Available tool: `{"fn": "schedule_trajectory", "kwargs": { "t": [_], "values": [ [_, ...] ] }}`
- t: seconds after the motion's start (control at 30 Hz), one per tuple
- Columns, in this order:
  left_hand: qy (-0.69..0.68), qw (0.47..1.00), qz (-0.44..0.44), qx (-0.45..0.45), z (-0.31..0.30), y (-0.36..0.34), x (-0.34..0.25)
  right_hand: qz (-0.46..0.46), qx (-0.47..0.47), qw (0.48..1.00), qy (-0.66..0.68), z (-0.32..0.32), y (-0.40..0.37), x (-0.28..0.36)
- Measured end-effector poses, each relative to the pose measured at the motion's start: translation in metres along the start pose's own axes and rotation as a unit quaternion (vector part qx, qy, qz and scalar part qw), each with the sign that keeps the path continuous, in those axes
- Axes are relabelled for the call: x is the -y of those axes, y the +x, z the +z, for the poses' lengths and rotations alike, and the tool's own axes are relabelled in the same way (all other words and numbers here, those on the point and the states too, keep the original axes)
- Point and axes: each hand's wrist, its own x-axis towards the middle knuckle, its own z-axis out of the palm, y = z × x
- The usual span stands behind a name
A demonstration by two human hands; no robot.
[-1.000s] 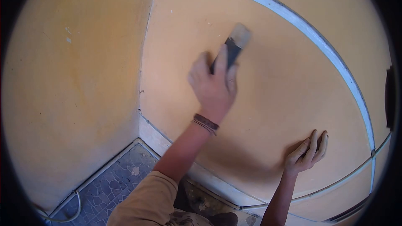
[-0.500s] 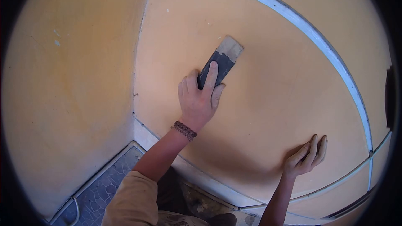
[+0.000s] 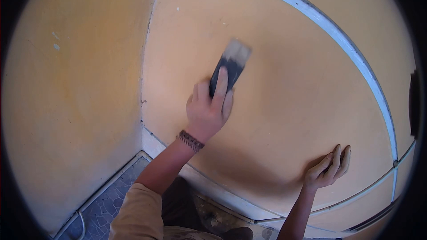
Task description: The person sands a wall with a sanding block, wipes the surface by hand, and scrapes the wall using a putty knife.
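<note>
My left hand (image 3: 207, 111), with a dark braided bracelet at the wrist, grips a sanding block (image 3: 228, 69). The block looks like a flat, pale piece wrapped at its lower part in dark, ragged-edged paper. My index finger lies along its top, and its pale end points up and slightly right. It lies flat on, or very near, the orange-painted wall panel (image 3: 289, 106). Lower right, my right hand (image 3: 327, 171) rests against the same panel, fingers apart and a little bent, dusty at the tips, holding nothing.
A pale blue raised strip (image 3: 338, 35) curves over the panel's top and right. On the left, a yellow wall (image 3: 80, 84) meets it at a corner. Blue-grey patterned floor (image 3: 106, 204) shows below, with a thin pale hose or cable (image 3: 82, 224).
My left hand and the sanding block have shifted slightly left, and the block is a bit blurred. The right hand keeps its pose, appearing a little further right as the view moved.
</note>
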Motion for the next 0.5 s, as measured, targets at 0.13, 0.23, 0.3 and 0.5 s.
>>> {"fn": "schedule_trajectory", "kwargs": {
  "t": [0.13, 0.23, 0.3, 0.5],
  "values": [
    [-0.010, 0.999, 0.010, -0.033, 0.008, 0.067, -0.003, 0.003, -0.007, 1.000, 0.006, 0.002, 0.000, 0.001],
    [-0.028, 0.998, -0.001, -0.055, 0.014, 0.039, 0.004, 0.001, -0.002, 1.000, 0.001, 0.000, -0.003, -0.002],
    [-0.050, 0.998, -0.008, -0.031, 0.003, -0.017, 0.004, 0.006, -0.003, 1.000, 0.004, 0.001, -0.003, -0.002],
    [-0.065, 0.997, -0.001, -0.031, 0.005, 0.049, -0.004, 0.003, 0.000, 1.000, 0.008, -0.001, -0.002, -0.002]
  ]
}}
